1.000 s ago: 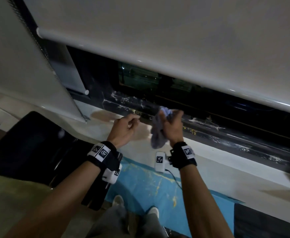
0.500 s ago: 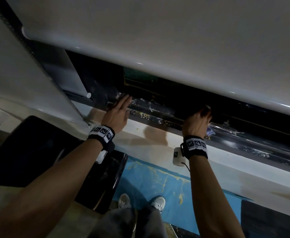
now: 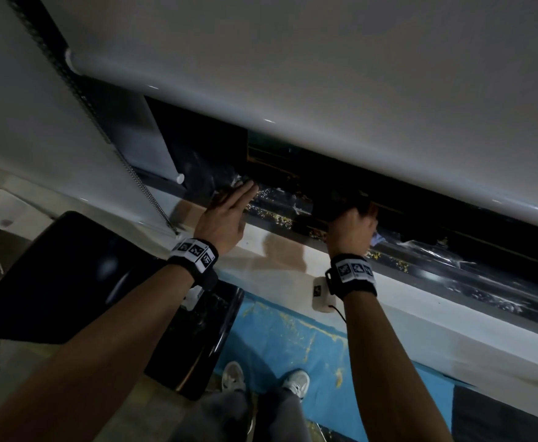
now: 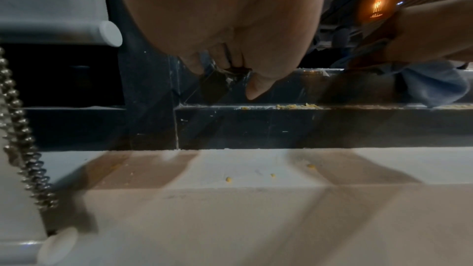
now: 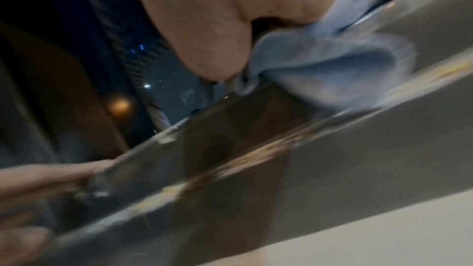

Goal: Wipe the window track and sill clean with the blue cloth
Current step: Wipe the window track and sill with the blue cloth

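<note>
My right hand point(image 3: 352, 229) grips the bunched blue cloth point(image 5: 332, 68) and holds it down in the dark window track point(image 3: 452, 266); only a corner of the cloth point(image 3: 377, 239) shows past my knuckles in the head view. The cloth point(image 4: 432, 84) bulges out beside that hand in the left wrist view. My left hand point(image 3: 229, 212) lies flat with straight fingers on the track's left end, holding nothing. Yellow crumbs point(image 4: 294, 106) line the track ledge, and a few lie on the white sill point(image 4: 230, 199).
A roller blind point(image 3: 325, 74) hangs low over the window, its bead chain point(image 3: 127, 167) running down at the left. A black glossy object point(image 3: 70, 275) stands below the sill at left. Blue floor covering point(image 3: 293, 346) lies around my shoes.
My right hand has carried the cloth from above the sill down into the track. My left hand has opened from a loose fist and now lies flat on the track's left end.
</note>
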`<act>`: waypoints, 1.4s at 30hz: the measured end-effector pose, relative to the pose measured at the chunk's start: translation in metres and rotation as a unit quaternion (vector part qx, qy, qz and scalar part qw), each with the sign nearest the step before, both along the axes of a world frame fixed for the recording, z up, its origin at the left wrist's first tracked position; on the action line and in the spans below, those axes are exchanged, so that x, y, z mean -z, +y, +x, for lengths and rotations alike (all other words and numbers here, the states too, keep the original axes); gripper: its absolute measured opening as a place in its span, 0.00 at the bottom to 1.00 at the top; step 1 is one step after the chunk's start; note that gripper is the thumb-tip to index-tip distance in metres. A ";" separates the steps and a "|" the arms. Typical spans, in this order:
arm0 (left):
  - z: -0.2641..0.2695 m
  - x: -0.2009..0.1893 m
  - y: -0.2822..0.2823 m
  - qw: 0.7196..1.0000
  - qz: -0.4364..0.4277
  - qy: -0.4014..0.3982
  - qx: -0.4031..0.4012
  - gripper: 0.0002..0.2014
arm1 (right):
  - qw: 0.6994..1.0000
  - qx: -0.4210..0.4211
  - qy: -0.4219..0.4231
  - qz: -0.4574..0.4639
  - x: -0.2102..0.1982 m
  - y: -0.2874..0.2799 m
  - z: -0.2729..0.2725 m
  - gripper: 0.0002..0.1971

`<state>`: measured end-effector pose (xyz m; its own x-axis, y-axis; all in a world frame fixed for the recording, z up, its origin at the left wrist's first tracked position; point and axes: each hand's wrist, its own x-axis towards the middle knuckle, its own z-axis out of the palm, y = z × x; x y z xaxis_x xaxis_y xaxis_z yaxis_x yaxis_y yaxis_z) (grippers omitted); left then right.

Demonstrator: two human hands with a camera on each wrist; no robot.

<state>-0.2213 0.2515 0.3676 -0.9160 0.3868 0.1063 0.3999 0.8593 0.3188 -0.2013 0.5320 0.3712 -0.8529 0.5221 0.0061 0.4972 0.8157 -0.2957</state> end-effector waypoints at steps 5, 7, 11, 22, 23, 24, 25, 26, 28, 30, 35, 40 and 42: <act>0.002 -0.004 0.002 1.000 -0.004 -0.015 -0.009 0.43 | 0.991 -0.131 0.018 -0.031 -0.013 -0.053 -0.013 0.17; 0.003 -0.005 -0.002 1.000 -0.015 -0.008 -0.001 0.44 | 0.984 -0.178 0.022 0.001 -0.023 -0.056 -0.008 0.24; 0.003 -0.006 -0.014 0.999 -0.038 0.013 0.029 0.46 | 0.991 -0.126 0.011 0.047 -0.021 -0.023 0.001 0.20; -0.001 -0.010 -0.029 0.995 -0.069 0.003 0.065 0.48 | 0.977 -0.211 0.028 0.032 -0.016 -0.067 -0.022 0.24; 0.000 -0.010 -0.028 0.996 -0.066 0.000 0.064 0.48 | 0.982 -0.187 0.013 0.040 -0.020 -0.073 -0.024 0.19; 0.001 -0.010 -0.026 0.996 -0.061 -0.001 0.062 0.49 | 0.984 -0.175 0.004 0.042 -0.019 -0.081 -0.028 0.18; 0.002 -0.010 -0.023 0.997 -0.055 -0.003 0.059 0.49 | 0.982 -0.180 0.004 0.048 -0.021 -0.089 -0.032 0.19; 0.004 -0.010 -0.021 0.997 -0.048 -0.008 0.054 0.48 | 0.977 -0.208 0.020 0.048 -0.022 -0.097 -0.033 0.22; 0.006 -0.011 -0.020 0.999 -0.016 -0.015 0.043 0.44 | 0.967 -0.251 0.033 0.034 -0.027 -0.103 -0.034 0.26; 0.013 -0.009 -0.024 0.999 0.029 -0.011 0.029 0.37 | 0.966 -0.253 -0.029 0.042 -0.034 -0.094 -0.032 0.22; 0.037 -0.006 -0.034 0.994 0.103 0.037 -0.020 0.26 | 0.966 -0.255 -0.010 0.042 -0.025 -0.110 -0.053 0.26; 0.042 -0.015 -0.039 0.992 0.117 0.001 -0.053 0.22 | 0.940 -0.339 0.021 -0.001 -0.035 -0.127 -0.059 0.19; 0.040 -0.022 -0.043 0.990 0.123 -0.004 -0.063 0.21 | 0.927 -0.367 0.030 -0.076 -0.038 -0.116 -0.050 0.16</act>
<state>-0.1812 0.2084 0.3900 -0.9565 0.2323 0.1764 0.2911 0.7981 0.5276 -0.2515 0.4157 0.4094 -0.9790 -0.1999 0.0398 -0.1965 0.8740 -0.4445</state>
